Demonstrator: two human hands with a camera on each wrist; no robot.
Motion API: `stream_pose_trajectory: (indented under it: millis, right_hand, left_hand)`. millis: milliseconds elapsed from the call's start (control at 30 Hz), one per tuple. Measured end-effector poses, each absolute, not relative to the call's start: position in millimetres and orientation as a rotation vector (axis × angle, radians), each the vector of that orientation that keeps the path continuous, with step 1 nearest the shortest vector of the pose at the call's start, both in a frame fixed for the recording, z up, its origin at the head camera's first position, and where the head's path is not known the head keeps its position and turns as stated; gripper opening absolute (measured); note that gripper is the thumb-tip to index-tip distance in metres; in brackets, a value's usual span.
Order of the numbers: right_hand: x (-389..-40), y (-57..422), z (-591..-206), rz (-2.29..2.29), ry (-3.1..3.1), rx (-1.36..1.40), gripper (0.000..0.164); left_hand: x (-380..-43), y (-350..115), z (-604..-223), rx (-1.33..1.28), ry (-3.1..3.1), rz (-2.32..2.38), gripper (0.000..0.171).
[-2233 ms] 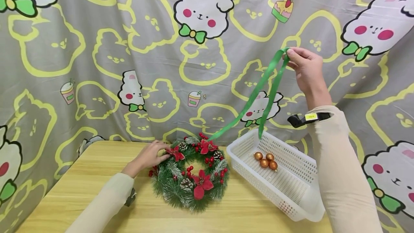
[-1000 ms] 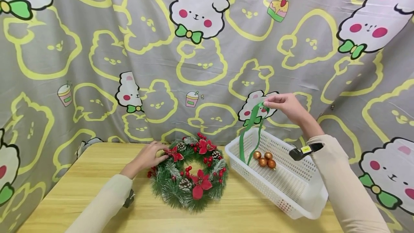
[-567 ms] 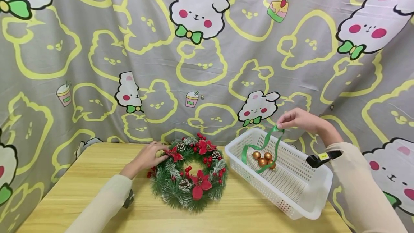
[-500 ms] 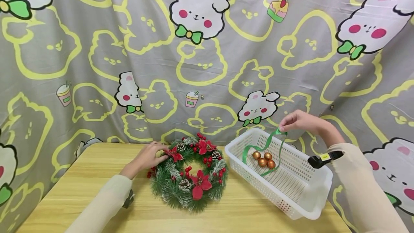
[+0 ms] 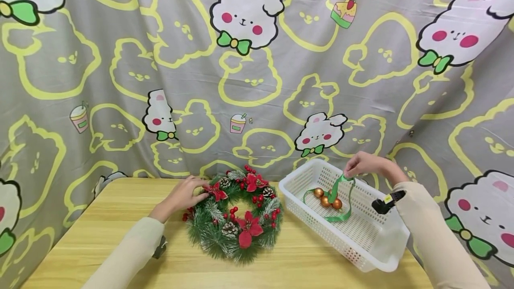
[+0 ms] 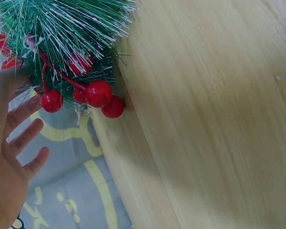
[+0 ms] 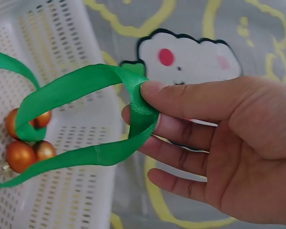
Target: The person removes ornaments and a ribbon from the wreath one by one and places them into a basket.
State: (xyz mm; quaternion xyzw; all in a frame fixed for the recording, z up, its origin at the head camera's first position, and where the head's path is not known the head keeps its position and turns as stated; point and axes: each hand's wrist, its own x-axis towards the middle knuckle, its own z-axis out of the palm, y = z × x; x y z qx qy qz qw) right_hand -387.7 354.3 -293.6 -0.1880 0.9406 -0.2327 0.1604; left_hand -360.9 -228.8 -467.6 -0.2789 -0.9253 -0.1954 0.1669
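A green Christmas wreath [image 5: 237, 246] with red flowers, berries and pine cones lies on the table. At its left rim my left hand [image 5: 185, 194] holds it by the red flower [image 5: 218, 191]; the left wrist view shows the lower fingers [image 6: 26, 138] loosely spread, with the thumb hidden. Between thumb and fingers, my right hand [image 5: 363, 164] pinches a looped green ribbon [image 7: 69, 88] over the white basket [image 5: 329, 236]. The ribbon's lower part drapes into the basket, around and across several copper-coloured baubles [image 5: 326, 201].
The wooden table [image 5: 108, 217] ends at a grey curtain [image 5: 257, 88] printed with white bunnies, which hangs close behind it. The basket stands right of the wreath, with high perforated walls. Black cameras [image 5: 384, 204] are strapped to the wrists.
My right hand has come down from high above the table, bringing the ribbon off the wreath and into the basket. My left hand stays at the wreath's rim.
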Motion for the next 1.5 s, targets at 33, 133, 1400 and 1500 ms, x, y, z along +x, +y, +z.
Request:
stream_pose_trajectory:
  millis: [33,133,1400,1500]
  right_hand:
    - [-389,351,-297,-0.653,2.676,-0.527,0.015]
    - [-393,338,-307,-0.608,2.653,-0.518,0.012]
    - [-428,300,-389,-0.829,2.741,-0.180,0.016]
    - [-431,302,-392,-0.838,2.740,-0.135,0.013]
  left_hand:
    - [-361,-229,-468,-0.793,-2.636,-0.556,0.014]
    - [-361,-228,-468,-0.790,-2.634,-0.556,0.014]
    - [-359,-227,-467,-0.780,-2.628,-0.548,0.016]
    - [-360,-227,-467,-0.777,-2.628,-0.548,0.017]
